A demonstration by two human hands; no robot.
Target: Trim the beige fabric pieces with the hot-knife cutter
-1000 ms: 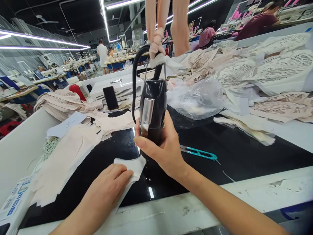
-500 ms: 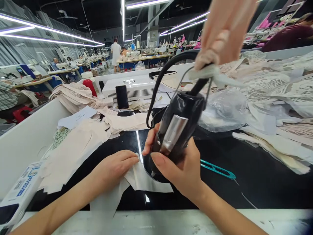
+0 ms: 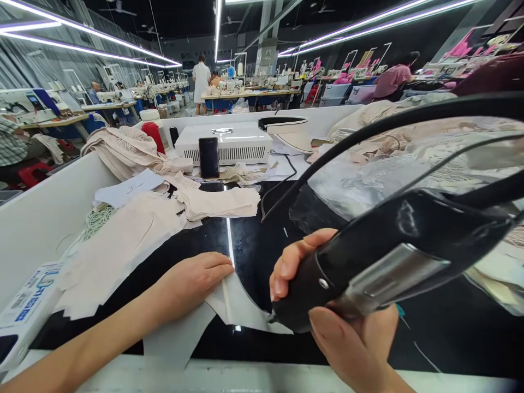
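Glossy black worktop | right hand grasping black corded cylindrical tool, leaning farther right than before, tip at flat off-white fabric piece on worktop | left hand touching fabric, pinch unclear

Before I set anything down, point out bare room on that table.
The black tabletop is bare between the cream fabric stack, left hand and right hand. Another patch lies right of the loose thread, below the black tool. Crowded: the left, with fabric pieces, and far right, with clear plastic.
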